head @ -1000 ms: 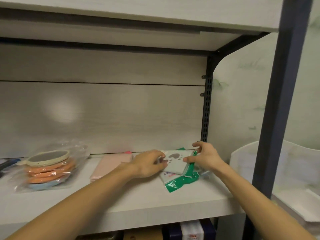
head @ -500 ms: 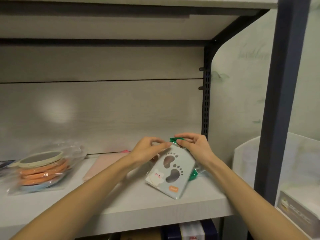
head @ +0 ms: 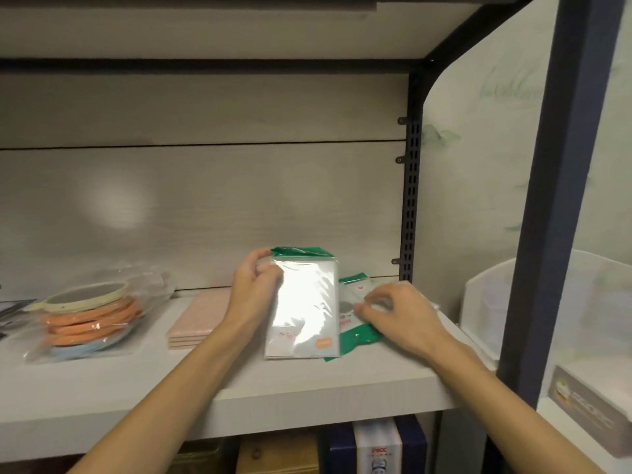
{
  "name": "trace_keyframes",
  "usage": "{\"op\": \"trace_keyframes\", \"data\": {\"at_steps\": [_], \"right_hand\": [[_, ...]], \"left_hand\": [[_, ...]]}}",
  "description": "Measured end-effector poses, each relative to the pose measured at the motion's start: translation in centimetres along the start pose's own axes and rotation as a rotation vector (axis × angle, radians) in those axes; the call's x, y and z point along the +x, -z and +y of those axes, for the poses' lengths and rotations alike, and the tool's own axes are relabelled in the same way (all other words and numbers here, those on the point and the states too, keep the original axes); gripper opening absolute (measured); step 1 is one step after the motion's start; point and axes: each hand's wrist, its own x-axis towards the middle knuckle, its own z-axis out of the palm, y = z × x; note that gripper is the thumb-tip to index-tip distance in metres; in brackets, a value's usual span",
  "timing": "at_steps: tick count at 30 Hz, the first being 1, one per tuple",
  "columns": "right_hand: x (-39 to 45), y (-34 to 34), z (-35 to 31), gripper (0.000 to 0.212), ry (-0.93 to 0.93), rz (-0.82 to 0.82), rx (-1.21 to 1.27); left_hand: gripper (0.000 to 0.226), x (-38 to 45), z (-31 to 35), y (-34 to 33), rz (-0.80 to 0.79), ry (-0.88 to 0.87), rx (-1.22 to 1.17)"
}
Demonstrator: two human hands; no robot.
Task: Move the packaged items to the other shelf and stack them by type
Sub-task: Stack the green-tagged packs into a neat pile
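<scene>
My left hand (head: 254,290) grips the upper left edge of a pale blue packet with a green top (head: 302,307), held upright with its lower edge on the white shelf (head: 307,384); glare hides most of its print. To its right my right hand (head: 398,311) rests with fingertips pinching a green and white packet (head: 355,323) that lies flat on the shelf. A stack of flat pink packets (head: 201,319) lies left of my left hand. Further left sits a clear bag of round orange and blue discs (head: 89,319).
A dark metal upright (head: 412,200) stands at the shelf's back right corner and a thicker post (head: 561,200) at the front right. White bins (head: 485,302) sit right of the rack. Boxes (head: 376,446) fill the shelf below. Another shelf board hangs overhead.
The pale blue packet went from lying tilted to standing upright in my left hand. My right hand let go of it and dropped onto the green and white packet beside it.
</scene>
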Motion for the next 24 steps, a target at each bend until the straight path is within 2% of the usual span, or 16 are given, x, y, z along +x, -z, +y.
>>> {"op": "trace_keyframes", "data": {"at_steps": [2, 4, 8, 11, 14, 17, 21, 24], "right_hand": [[-0.3, -0.2, -0.1, 0.071, 0.011, -0.054, -0.132], [-0.3, -0.2, -0.5, 0.078, -0.014, -0.069, -0.155], [-0.2, -0.2, -0.7, 0.070, -0.069, -0.087, -0.014], [0.0, -0.3, -0.5, 0.070, -0.095, -0.103, 0.122], [-0.1, -0.1, -0.9, 0.057, -0.082, -0.121, 0.251], [-0.3, 0.0, -0.9, 0.037, -0.052, -0.043, 0.388], [-0.7, 0.7, -1.5, 0.056, -0.073, 0.011, 0.762], [-0.5, 1.4, -1.8, 0.043, -0.063, 0.152, 0.951]], "left_hand": [[0.038, 0.0, -0.2, 0.9, 0.038, -0.065, 0.068], [0.022, -0.1, -0.6, 1.6, 0.074, -0.156, 0.196], [0.004, 0.1, -1.2, 2.2, 0.130, -0.239, 0.350], [0.006, 0.3, -1.7, 2.0, 0.111, -0.225, 0.421], [0.009, 0.1, -1.7, 1.9, 0.112, -0.220, 0.544], [0.009, 0.2, -1.8, 2.1, 0.119, -0.192, 0.550], [0.011, 0.3, -1.7, 2.4, 0.117, -0.128, 0.470], [0.011, 0.3, -1.5, 2.4, 0.177, -0.088, 0.442]]}}
